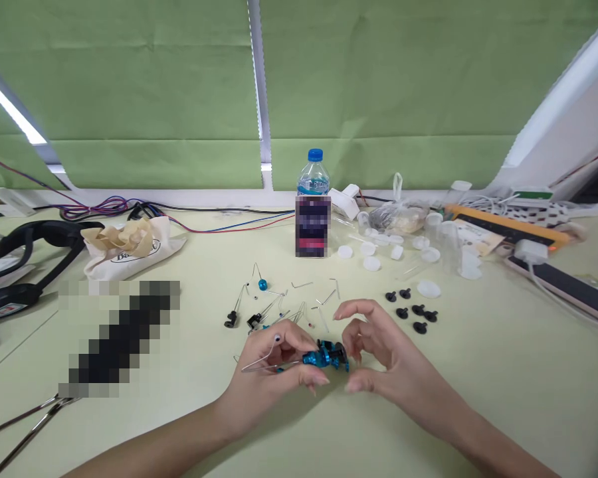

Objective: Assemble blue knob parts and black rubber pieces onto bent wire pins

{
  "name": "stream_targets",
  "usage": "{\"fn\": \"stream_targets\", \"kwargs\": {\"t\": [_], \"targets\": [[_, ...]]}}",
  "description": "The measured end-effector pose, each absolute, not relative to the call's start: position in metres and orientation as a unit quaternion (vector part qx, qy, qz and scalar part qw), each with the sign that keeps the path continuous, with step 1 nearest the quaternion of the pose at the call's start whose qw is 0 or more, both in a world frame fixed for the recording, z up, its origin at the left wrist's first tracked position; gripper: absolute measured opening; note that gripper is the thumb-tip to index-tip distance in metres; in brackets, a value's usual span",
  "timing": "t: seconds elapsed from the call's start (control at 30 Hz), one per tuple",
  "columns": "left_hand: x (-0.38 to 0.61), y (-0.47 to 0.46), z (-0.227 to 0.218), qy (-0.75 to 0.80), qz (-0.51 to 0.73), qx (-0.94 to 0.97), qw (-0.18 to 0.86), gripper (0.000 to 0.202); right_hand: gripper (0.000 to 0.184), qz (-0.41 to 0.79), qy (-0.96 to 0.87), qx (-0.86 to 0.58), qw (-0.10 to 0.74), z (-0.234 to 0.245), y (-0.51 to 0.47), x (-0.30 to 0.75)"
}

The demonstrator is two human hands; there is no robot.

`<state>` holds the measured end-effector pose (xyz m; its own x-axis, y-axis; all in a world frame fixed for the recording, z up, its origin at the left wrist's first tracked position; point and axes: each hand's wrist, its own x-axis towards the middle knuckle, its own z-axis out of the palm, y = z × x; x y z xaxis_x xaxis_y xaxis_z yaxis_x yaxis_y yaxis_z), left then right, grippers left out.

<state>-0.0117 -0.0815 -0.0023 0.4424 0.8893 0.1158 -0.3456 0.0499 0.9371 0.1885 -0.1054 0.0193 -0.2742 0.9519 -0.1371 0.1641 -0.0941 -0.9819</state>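
Note:
My left hand (279, 358) is closed on a small blue and black metal assembly (323, 356), pinched between thumb and fingers. Out of its left end runs a bent thin wire (259, 364) tipped with a small round bead (277, 338). Just to the right of the assembly is my right hand (373, 348), its fingers curved and the thumb apart from the index finger. Whether its curled fingertips touch the black end, I cannot tell. Behind my hands lie loose bent wires (301, 285), a blue knob with a wire (263, 284) and black fittings with wires (232, 318).
Several black disc-shaped pieces (418, 310) lie at right. Behind stand a bottle with a blue cap (315, 174), a blurred-out box (312, 227) and white plastic caps (371, 263). A cloth pouch (134, 255), black headgear (34, 259) and a pixelated dark object (119, 342) are at left.

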Motion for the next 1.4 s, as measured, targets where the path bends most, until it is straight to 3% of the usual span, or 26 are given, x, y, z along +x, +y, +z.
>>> {"fn": "stream_targets", "kwargs": {"t": [0.1, 0.17, 0.23, 0.3, 0.33, 0.43, 0.53, 0.67, 0.87, 0.97, 1.13, 1.3, 1.4], "targets": [[-0.011, -0.082, -0.004, 0.261, 0.445, 0.515, 0.684, 0.024, 0.020, 0.574, -0.587, -0.458, 0.342, 0.018, -0.106, 0.189], [-0.011, -0.082, -0.005, 0.261, 0.440, 0.517, 0.686, 0.023, 0.027, 0.579, -0.602, -0.443, 0.327, 0.019, -0.107, 0.189], [-0.012, -0.081, -0.005, 0.268, 0.445, 0.515, 0.682, 0.023, 0.015, 0.586, -0.585, -0.458, 0.325, 0.020, -0.107, 0.188], [-0.012, -0.080, -0.005, 0.275, 0.452, 0.512, 0.677, 0.023, 0.048, 0.592, -0.554, -0.476, 0.341, 0.021, -0.106, 0.188], [-0.012, -0.080, -0.004, 0.276, 0.451, 0.511, 0.678, 0.023, 0.054, 0.599, -0.544, -0.474, 0.349, 0.020, -0.106, 0.188], [-0.010, -0.081, -0.002, 0.272, 0.439, 0.510, 0.687, 0.023, 0.028, 0.611, -0.557, -0.439, 0.352, 0.015, -0.104, 0.186], [-0.010, -0.078, -0.003, 0.289, 0.440, 0.510, 0.680, 0.022, 0.021, 0.520, -0.620, -0.483, 0.336, 0.007, -0.106, 0.183], [-0.012, -0.068, -0.009, 0.359, 0.513, 0.502, 0.596, 0.018, 0.013, 0.283, -0.745, -0.532, 0.286, -0.009, -0.119, 0.172], [-0.007, -0.066, -0.019, 0.389, 0.539, 0.465, 0.585, 0.017, 0.031, 0.009, -0.896, -0.385, 0.222, -0.037, -0.135, 0.139], [-0.006, -0.068, -0.019, 0.386, 0.540, 0.456, 0.593, 0.018, 0.036, -0.042, -0.901, -0.393, 0.178, -0.045, -0.128, 0.126], [-0.013, -0.063, -0.012, 0.389, 0.548, 0.487, 0.558, 0.016, 0.018, -0.072, -0.924, -0.353, 0.131, -0.043, -0.120, 0.121], [-0.022, -0.056, -0.002, 0.424, 0.513, 0.506, 0.549, 0.013, 0.038, -0.087, -0.924, -0.338, 0.157, -0.024, -0.122, 0.143], [-0.024, -0.053, 0.004, 0.430, 0.491, 0.511, 0.559, 0.015, 0.038, -0.061, -0.891, -0.406, 0.194, -0.007, -0.106, 0.173]]}}
